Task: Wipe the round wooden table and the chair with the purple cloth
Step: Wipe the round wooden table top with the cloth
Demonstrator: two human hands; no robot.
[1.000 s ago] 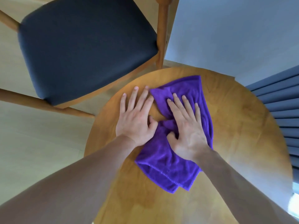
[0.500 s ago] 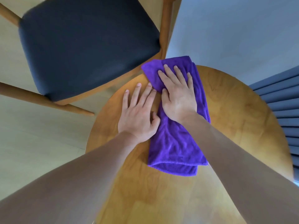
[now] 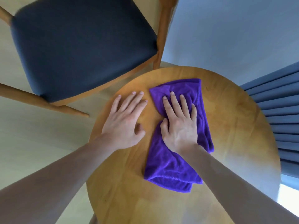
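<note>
A purple cloth (image 3: 168, 168) lies bunched on the round wooden table (image 3: 234, 126), near its middle. My right hand (image 3: 179, 125) presses flat on the cloth's upper half with fingers spread. Just left of the cloth, my left hand (image 3: 124, 120) rests flat on bare wood, fingers apart, holding nothing. The chair (image 3: 77, 44), with a dark seat and a light wooden frame, stands beyond the table's far-left edge.
A chair leg (image 3: 48, 102) slants across the pale floor at the left. Blue pleated curtains (image 3: 281, 120) hang past the table's right edge, with a grey-blue wall (image 3: 234, 29) behind.
My right hand has pulled the cloth back from the table's far edge by the chair toward the middle. My left hand has stayed flat in about the same place.
</note>
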